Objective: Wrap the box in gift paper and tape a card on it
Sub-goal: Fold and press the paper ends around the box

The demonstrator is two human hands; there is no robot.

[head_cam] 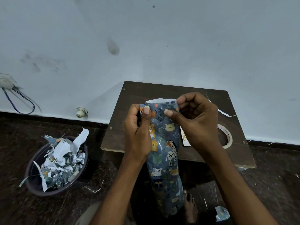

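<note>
Tape roll [227, 135] behind right hand [198, 122]

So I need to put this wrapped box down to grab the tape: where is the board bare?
The board's left and far parts, beyond the box, look bare. The right side is crowded: the tape roll, the card beside it, a paper strip behind.

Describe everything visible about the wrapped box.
The wrapped box is long and narrow, covered in glossy blue gift paper printed with cartoon animals and leaves. It is held lengthwise above the wooden table's near edge, far end raised. There the paper is unfolded, its white underside showing. The left hand grips its left side; the right hand pinches the top paper edge.
</note>
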